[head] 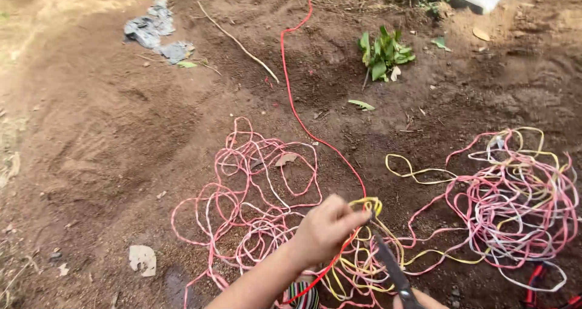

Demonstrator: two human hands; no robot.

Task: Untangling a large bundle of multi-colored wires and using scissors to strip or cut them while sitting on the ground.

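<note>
So, left hand (324,227) pinching yellow cord loop (367,204), right hand (421,298) gripping scissors (391,269), blades close by. Pink cord tangles (515,200) still heaped on soil (109,127), plenty unsorted.

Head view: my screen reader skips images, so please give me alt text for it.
A left hand pinches yellow cord above tangled pink and yellow cords on bare soil, while the right hand holds dark scissors. A red cord runs away past a small green plant.
</note>
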